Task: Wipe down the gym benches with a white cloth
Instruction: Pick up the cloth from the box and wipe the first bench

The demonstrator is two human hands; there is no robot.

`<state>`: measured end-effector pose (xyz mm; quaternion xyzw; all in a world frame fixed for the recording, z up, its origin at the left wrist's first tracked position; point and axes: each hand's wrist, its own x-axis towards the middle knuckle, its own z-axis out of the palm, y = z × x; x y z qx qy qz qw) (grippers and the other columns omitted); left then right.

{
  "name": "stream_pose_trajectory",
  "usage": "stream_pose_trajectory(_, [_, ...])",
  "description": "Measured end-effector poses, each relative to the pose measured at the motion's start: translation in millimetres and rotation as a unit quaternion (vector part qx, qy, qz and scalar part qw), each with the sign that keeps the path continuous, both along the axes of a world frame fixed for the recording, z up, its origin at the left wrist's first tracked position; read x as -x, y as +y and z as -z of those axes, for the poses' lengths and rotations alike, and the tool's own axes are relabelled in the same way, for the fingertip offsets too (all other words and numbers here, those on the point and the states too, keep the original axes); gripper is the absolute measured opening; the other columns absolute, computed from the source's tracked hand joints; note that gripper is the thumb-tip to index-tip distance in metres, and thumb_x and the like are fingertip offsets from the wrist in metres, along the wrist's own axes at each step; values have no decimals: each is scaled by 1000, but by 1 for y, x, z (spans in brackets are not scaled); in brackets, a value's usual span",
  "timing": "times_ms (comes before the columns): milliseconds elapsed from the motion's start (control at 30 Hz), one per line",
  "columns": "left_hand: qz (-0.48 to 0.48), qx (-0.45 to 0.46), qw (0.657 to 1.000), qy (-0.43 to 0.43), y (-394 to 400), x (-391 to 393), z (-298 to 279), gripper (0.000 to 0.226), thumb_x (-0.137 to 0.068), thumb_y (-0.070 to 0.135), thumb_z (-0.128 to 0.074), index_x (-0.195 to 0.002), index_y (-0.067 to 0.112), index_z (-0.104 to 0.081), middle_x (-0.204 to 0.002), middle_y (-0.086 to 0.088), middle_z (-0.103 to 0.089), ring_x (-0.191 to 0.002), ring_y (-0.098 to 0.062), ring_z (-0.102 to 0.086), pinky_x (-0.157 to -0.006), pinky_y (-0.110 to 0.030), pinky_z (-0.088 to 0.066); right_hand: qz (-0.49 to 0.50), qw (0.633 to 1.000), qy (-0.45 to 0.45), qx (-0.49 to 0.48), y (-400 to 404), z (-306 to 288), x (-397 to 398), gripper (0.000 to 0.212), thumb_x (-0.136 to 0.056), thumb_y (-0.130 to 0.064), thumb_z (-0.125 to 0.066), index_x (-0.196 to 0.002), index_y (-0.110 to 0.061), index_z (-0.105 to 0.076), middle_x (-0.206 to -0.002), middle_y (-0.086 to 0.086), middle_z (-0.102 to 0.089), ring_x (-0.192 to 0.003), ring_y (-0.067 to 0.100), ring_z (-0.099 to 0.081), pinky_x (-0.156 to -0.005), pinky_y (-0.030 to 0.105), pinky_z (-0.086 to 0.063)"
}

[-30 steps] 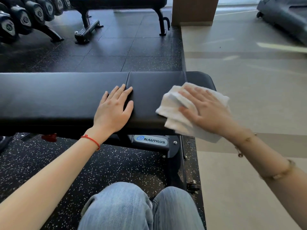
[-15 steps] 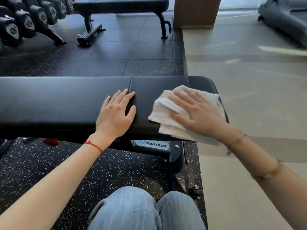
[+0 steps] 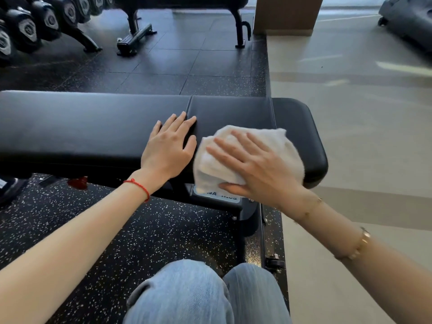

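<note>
A long black padded gym bench (image 3: 81,127) runs across the view in front of me. My left hand (image 3: 167,148) lies flat on it with fingers spread, beside the seam between its two pads. My right hand (image 3: 254,169) presses a crumpled white cloth (image 3: 275,141) onto the bench's right pad, thumb hooked under the cloth at the near edge. The cloth hangs over the front edge and hides part of the brand label on the frame.
A second black bench (image 3: 177,3) stands further back. A rack of dumbbells (image 3: 28,26) fills the top left. A brown pillar (image 3: 287,15) and a dark machine (image 3: 409,19) stand at the back right. My knees in jeans (image 3: 198,293) are below.
My right hand has slid the cloth leftward along the bench toward my left hand, now nearly touching it. The left hand has stayed put.
</note>
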<state>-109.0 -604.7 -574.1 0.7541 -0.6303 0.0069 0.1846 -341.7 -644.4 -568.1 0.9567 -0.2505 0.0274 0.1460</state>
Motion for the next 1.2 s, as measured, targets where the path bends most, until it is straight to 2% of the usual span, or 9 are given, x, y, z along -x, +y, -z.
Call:
stream_pose_trajectory(100, [0, -1, 1000, 4, 1, -2, 0, 51, -101, 35, -37, -151, 30, -31, -162, 3, -24, -151, -15, -16, -125, -42, -10, 7, 1000, -19, 18, 3, 5, -6, 80, -94, -70, -38, -158, -26, -18, -164, 2, -23, -149, 35, -24, -121, 49, -20])
stream_pose_trajectory(300, [0, -4, 1000, -4, 0, -3, 0, 51, -101, 35, -37, -151, 30, -31, -162, 3, -25, -151, -16, -17, -125, -43, -11, 27, 986, -149, 71, 1, 24, 72, 68, -97, -63, -47, -153, -26, -35, -158, 3, -36, -145, 33, -35, -117, 51, -31])
stream_pose_trajectory(433, [-1, 1, 1000, -9, -1, -1, 1, 51, -101, 34, -37, -151, 29, -32, -161, 2, -26, -151, -18, -18, -124, -44, -12, 58, 991, -116, 35, -3, 15, 53, 76, -93, -69, -48, -153, -24, -34, -156, 5, -38, -143, 34, -36, -118, 49, -29])
stream_pose_trajectory(600, [-1, -2, 1000, -9, -1, -1, -1, 51, -101, 34, -37, -152, 29, -30, -162, 2, -25, -151, -18, -17, -124, -43, -10, 29, 995, -98, -16, -6, 5, 21, 84, -90, -73, -43, -154, -20, -33, -157, 6, -37, -145, 35, -33, -120, 50, -27])
stream_pose_trajectory(833, [5, -3, 1000, 7, 0, -2, -3, 53, -99, 36, -39, -151, 28, -31, -162, 1, -26, -151, -17, -17, -125, -42, -10, -27, 965, -257, -39, 1, 9, 31, 54, -94, -51, -59, -134, -14, -61, -140, 3, -58, -135, 27, -51, -114, 46, -39])
stream_pose_trajectory(900, [8, 0, 1000, 17, -1, -3, -4, 53, -98, 36, -43, -150, 27, -36, -160, 0, -30, -150, -17, -20, -125, -43, -12, -13, 943, -322, -84, -3, 3, 30, 42, -95, -45, -61, -122, -14, -69, -127, 1, -67, -126, 21, -59, -107, 42, -46])
stream_pose_trajectory(967, [6, -3, 1000, 24, 0, -4, -10, 52, -95, 36, -47, -146, 25, -42, -156, -1, -37, -148, -18, -26, -124, -43, -17, 23, 929, -351, -115, -8, -10, 27, 36, -94, -44, -61, -112, -15, -72, -110, -2, -73, -106, 19, -69, -89, 41, -54])
stream_pose_trajectory(1100, [13, -22, 999, 23, 1, -6, -44, 46, -91, 31, -55, -135, 20, -55, -144, -1, -53, -138, -19, -43, -117, -42, -32, 108, 927, -316, -170, -18, -50, 17, 30, -94, -51, -59, -106, -26, -69, -84, -9, -70, -75, 13, -66, -67, 29, -48])
stream_pose_trajectory(1200, [17, -32, 999, 35, 2, -5, -89, 40, -89, 27, -57, -128, 18, -60, -135, 0, -59, -129, -18, -51, -111, -39, -39, 176, 911, -280, -247, -21, -88, 15, 30, -92, -55, -58, -102, -27, -66, -80, -7, -68, -72, 18, -63, -65, 36, -50])
